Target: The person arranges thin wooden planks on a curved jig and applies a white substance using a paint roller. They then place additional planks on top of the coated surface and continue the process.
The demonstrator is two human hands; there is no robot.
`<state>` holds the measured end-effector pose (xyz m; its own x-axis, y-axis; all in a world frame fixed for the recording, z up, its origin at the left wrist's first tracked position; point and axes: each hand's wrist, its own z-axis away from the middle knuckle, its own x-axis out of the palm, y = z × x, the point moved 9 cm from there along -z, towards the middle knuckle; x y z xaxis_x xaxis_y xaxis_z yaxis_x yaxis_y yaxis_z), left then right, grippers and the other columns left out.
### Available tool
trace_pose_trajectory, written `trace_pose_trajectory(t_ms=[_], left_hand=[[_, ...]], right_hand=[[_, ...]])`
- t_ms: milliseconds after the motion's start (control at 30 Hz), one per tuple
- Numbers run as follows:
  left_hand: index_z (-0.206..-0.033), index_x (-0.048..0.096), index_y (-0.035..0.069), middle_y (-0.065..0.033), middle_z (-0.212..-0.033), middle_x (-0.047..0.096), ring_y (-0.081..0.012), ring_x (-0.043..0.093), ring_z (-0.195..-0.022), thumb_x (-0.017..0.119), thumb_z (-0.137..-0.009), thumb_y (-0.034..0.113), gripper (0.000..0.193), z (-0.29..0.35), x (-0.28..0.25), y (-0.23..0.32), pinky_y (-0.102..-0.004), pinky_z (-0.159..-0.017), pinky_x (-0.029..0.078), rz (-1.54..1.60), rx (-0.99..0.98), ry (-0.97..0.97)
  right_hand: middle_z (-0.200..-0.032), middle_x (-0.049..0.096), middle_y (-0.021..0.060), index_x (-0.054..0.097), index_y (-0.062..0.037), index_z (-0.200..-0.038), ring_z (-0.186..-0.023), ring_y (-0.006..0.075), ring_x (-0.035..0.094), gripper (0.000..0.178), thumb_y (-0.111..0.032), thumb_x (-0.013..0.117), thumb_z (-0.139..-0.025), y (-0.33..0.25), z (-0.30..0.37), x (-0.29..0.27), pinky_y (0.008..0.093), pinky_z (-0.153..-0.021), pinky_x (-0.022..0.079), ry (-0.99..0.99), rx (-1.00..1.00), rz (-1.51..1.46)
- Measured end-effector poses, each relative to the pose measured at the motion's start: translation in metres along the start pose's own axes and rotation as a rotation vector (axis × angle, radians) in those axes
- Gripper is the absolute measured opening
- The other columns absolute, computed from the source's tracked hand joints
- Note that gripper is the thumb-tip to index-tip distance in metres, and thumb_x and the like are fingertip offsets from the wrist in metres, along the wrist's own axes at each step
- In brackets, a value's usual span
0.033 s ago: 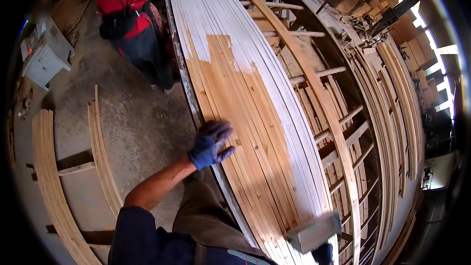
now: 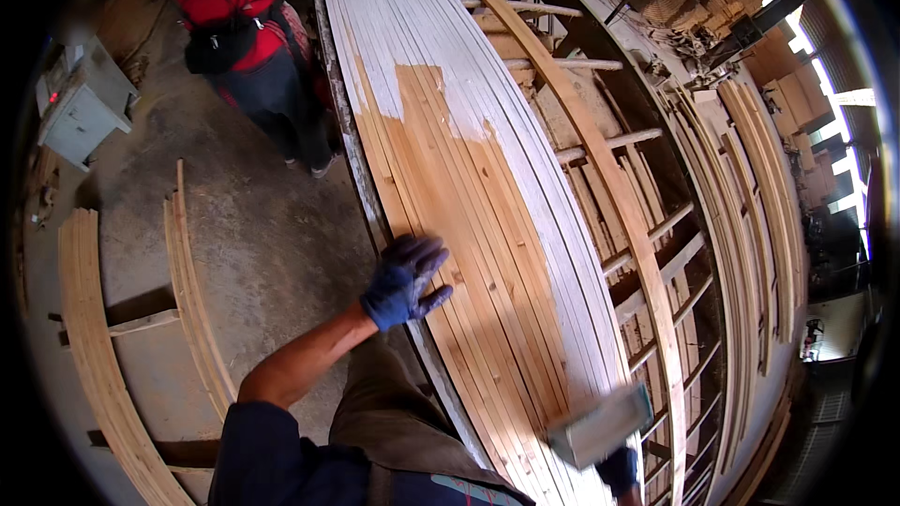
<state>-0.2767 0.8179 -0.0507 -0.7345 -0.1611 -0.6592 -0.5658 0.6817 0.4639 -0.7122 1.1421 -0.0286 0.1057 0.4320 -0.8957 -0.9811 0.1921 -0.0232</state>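
Coated white across boards (image 2: 478,253), far end and right; bare midway. Fingers released, left hand (image 2: 403,286); grasping boxy tool (image 2: 600,426), right hand (image 2: 618,470).

Woodworking shop with stacked planks (image 2: 89,323)

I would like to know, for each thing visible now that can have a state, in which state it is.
Boards: side by side, partly white, partly bare
Left hand: gloved, open, at the boards' left edge
Right hand: gloved, partly hidden, grip unclear
Box-shaped tool: tilted, slightly blurred
Long plank: bare, lying across rungs
Cabinet: upright, red light lit
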Motion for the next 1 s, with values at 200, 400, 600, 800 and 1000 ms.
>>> trace_pose_trajectory(t_ms=[200, 400, 600, 800, 1000], left_hand=[[-0.116, 0.057, 0.001, -0.0170, -0.116, 0.058, -0.0321, 0.053, -0.108, 0.069, -0.079, 0.038, 0.054, 0.001, 0.004, -0.028, -0.0439, -0.092, 0.041, 0.067, -0.120, -0.087], [-0.119, 0.055, 0.002, -0.0171, -0.119, 0.056, -0.0317, 0.051, -0.110, 0.068, -0.080, 0.036, 0.053, -0.006, 0.019, -0.029, -0.0452, -0.092, 0.040, 0.149, -0.102, -0.102], [-0.123, 0.052, 0.002, -0.0166, -0.122, 0.056, -0.0336, 0.053, -0.112, 0.066, -0.083, 0.032, 0.052, 0.003, 0.018, -0.039, -0.0457, -0.097, 0.040, 0.102, -0.132, -0.056], [-0.127, 0.051, 0.002, -0.0175, -0.124, 0.056, -0.0321, 0.054, -0.115, 0.068, -0.084, 0.025, 0.052, 0.005, 0.028, -0.020, -0.0450, -0.101, 0.038, 0.040, -0.104, -0.091], [-0.121, 0.056, 0.001, -0.0189, -0.116, 0.060, -0.0307, 0.057, -0.107, 0.065, -0.088, 0.030, 0.045, 0.013, 0.020, 0.018, -0.0417, -0.093, 0.046, -0.231, -0.052, -0.085]], right_hand=[[-0.058, 0.059, 0.0143, 0.062, -0.0054, -0.083, -0.051, 0.0339, 0.057, 0.015, -0.019, 0.057, -0.082, -0.248, -0.303, -0.145, 0.0423, -0.049, 0.048, 0.437, -0.646, -0.118], [-0.078, 0.068, 0.0181, 0.067, -0.0059, -0.099, -0.063, 0.0293, 0.066, 0.031, -0.032, 0.054, -0.090, -0.448, -0.535, -0.252, 0.0385, -0.057, 0.052, 0.465, -0.572, -0.119], [-0.066, 0.058, 0.0070, 0.056, -0.0056, -0.122, -0.048, 0.0165, 0.057, 0.038, -0.025, 0.052, -0.089, -0.514, -0.575, -0.271, 0.0309, -0.040, 0.049, 0.100, -0.478, -0.208], [-0.075, 0.063, 0.0084, 0.063, -0.0107, -0.115, -0.065, 0.0155, 0.061, 0.033, -0.032, 0.060, -0.091, -0.359, -0.506, -0.224, 0.0300, -0.053, 0.053, 0.067, -0.391, -0.141], [-0.079, 0.062, 0.0080, 0.058, -0.0074, -0.115, -0.057, 0.0151, 0.061, 0.032, -0.029, 0.057, -0.091, -0.162, -0.350, -0.142, 0.0262, -0.042, 0.050, -0.094, -0.201, -0.473]])
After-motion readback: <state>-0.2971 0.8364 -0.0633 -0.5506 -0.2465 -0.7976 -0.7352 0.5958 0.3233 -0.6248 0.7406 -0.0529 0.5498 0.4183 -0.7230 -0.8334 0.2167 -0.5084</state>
